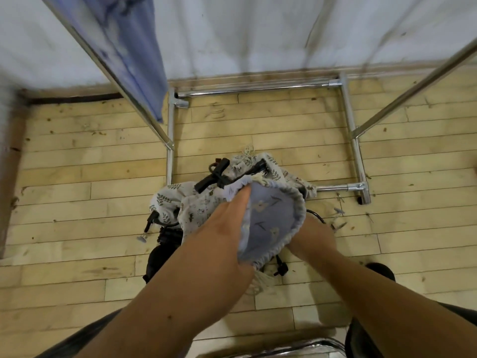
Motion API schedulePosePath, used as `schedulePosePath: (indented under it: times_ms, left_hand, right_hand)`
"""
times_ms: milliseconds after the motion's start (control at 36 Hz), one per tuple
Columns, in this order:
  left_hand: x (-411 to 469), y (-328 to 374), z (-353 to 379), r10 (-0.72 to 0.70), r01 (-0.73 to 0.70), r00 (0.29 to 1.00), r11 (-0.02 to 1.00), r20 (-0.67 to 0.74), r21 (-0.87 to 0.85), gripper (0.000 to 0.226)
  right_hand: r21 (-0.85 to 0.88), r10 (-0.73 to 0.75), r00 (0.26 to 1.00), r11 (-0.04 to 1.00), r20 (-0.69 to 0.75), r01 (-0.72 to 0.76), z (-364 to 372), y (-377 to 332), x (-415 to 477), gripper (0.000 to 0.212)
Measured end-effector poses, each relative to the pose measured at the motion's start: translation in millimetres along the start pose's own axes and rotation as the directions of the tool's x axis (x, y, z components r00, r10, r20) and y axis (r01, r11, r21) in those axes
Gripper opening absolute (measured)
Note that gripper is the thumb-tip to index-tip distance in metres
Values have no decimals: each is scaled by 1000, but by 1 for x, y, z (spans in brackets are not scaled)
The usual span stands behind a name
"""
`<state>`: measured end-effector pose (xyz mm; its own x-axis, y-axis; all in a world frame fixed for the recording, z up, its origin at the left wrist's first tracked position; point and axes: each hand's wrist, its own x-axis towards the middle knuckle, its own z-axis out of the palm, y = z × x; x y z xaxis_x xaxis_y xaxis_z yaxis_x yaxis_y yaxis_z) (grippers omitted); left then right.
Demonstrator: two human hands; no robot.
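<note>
The blue drawstring bag (271,220) hid the fingers of the right hand (311,237) and the thumb of the left hand (225,229). The hanging blue cloth (129,47) was blurred and cut off above.

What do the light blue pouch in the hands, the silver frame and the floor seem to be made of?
Light blue drawstring pouch: soft matte cloth, probably cotton; its rim gathers in folds. Silver tube frame: metal, likely chromed; bright reflections. Pale plank floor: wood or laminate; grain and seams show.
</note>
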<state>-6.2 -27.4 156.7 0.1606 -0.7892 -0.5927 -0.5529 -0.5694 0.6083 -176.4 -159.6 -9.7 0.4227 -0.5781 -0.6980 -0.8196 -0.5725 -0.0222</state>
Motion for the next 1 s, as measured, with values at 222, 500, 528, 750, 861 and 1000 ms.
schedulePosePath:
  times_ms: [222,500,528,750,861,1000]
  left_hand:
    - [-1,-6,4,39,-39,999,999,-31,4,97]
    - [-9,-6,-7,-25,27,999,998,-31,63,105]
    - [-12,-7,-8,-29,31,999,998,-39,57,107]
    - [-50,-2,-22,-74,75,988,997,-136,0,113]
    - [-73,4,-23,-102,88,973,993,-206,-78,109]
    - [-100,3,-14,-111,82,949,991,-297,-109,110]
  right_hand:
    - [212,148,969,972,-197,-105,-35,35,-38,25]
    - [372,263,909,919,-323,-134,-77,76,-130,38]
    - [394,270,906,910,-326,-130,-80,77,-140,35]
    - [478,186,905,878,-382,22,-89,93,-216,26]
    - [411,122,902,909,-413,65,-91,102,-246,29]
    - [349,31,919,930,-392,117,-94,117,-268,39]
